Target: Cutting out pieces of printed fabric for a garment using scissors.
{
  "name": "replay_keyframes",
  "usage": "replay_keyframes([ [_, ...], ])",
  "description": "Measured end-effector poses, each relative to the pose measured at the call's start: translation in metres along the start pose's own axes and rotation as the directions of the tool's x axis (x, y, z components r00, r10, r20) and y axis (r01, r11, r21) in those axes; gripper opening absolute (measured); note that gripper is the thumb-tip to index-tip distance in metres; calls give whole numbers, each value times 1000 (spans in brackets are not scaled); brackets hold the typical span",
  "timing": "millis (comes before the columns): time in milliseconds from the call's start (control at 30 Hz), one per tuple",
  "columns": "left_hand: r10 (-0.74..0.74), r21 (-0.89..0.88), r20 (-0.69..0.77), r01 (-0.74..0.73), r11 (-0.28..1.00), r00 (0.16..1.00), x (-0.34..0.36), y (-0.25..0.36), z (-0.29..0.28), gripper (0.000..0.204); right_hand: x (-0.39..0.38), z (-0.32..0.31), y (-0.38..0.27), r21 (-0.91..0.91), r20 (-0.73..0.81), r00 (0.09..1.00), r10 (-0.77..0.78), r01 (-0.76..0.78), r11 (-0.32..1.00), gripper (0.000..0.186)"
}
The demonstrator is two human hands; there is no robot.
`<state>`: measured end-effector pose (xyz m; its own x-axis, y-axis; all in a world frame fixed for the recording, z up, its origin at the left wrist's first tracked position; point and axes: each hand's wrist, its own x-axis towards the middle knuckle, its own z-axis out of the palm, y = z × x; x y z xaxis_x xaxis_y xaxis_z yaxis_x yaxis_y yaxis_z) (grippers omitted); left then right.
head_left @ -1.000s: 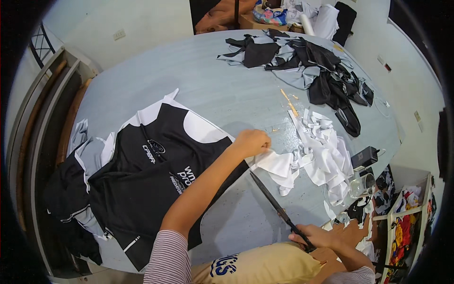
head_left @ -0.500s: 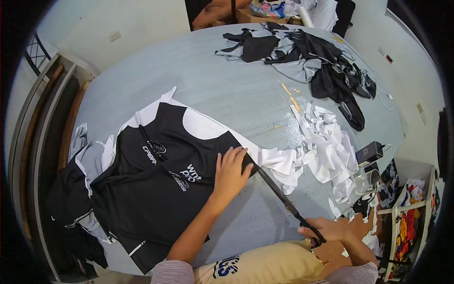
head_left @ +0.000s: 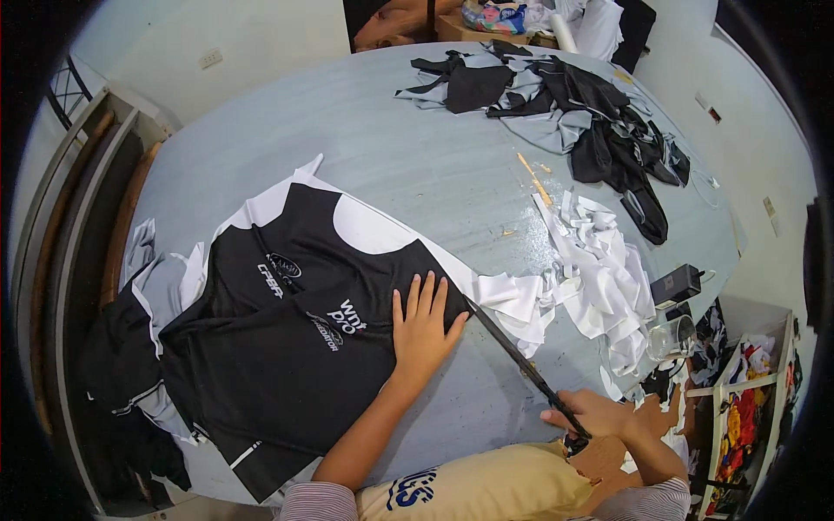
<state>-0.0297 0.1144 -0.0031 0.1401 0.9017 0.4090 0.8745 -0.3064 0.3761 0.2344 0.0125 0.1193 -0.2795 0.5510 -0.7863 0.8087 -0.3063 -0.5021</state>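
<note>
A black printed fabric piece [head_left: 261, 356], perhaps a shirt panel, lies over white fabric [head_left: 269, 206] whose margin shows along the upper edge. My left hand [head_left: 421, 334] rests flat near the black piece's right corner, its fingers stretched out. In my right hand [head_left: 599, 415] is a pair of long dark scissors [head_left: 530, 373], gripped by the handles. Its blades point up and left, with the tips at the cloth's right corner beside my left fingers. The blades look nearly together. Parts of the handles are hidden by the right hand.
White fabric scraps [head_left: 608, 291] are heaped right of the blades. Black and grey offcuts [head_left: 599, 122] cover the table's far right. A black box-shaped device [head_left: 677, 285] and a clear glass [head_left: 671, 337] stand at the right edge. Grey and black cloth [head_left: 169, 286] hangs off the left side.
My left hand has flattened, its fingers straighter and slightly further left. The black fabric has shifted a little left. My right hand and the scissors have moved slightly up and left.
</note>
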Motion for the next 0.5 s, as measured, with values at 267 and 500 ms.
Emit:
replay_keyframes([
  [267,-12,3,-6,12,1000,1000,2,1,2,60,11,10,-3,-61,-83,993,-81,76,995,63],
  [500,-14,-16,1,14,1000,1000,2,-1,0,59,11,10,-8,-90,-80,993,-81,74,993,61],
])
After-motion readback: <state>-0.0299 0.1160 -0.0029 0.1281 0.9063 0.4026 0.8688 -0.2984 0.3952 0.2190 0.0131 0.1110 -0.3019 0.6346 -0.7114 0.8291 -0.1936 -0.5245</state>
